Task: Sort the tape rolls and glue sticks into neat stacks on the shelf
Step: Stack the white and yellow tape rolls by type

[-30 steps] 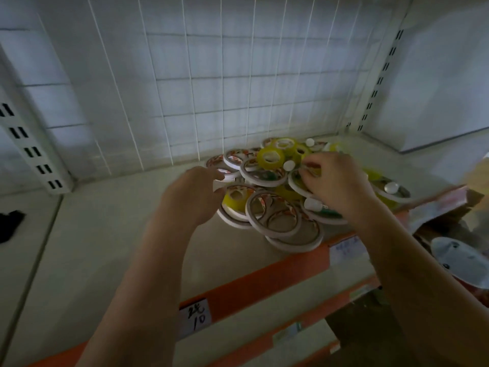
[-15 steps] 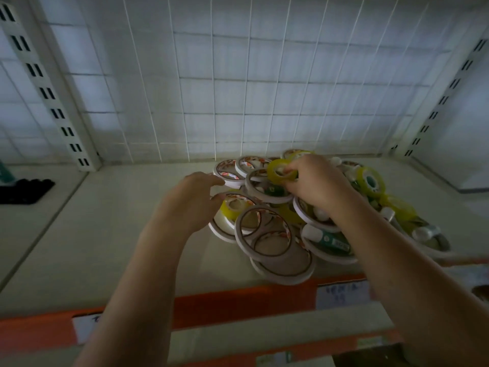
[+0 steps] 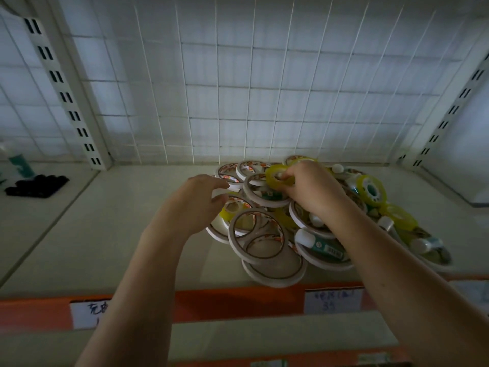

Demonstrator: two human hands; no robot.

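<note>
I have my right hand pinching a small yellow tape roll at the top of the jumbled pile of white tape rolls and glue sticks on the shelf, while my left hand hovers at the pile's left edge, fingers loosely curled and holding nothing that I can see. I judge this the picking-out step, nothing stacked yet. Next I need to lift the yellow roll clear without dragging its neighbours and start a stack on bare shelf to the left.
</note>
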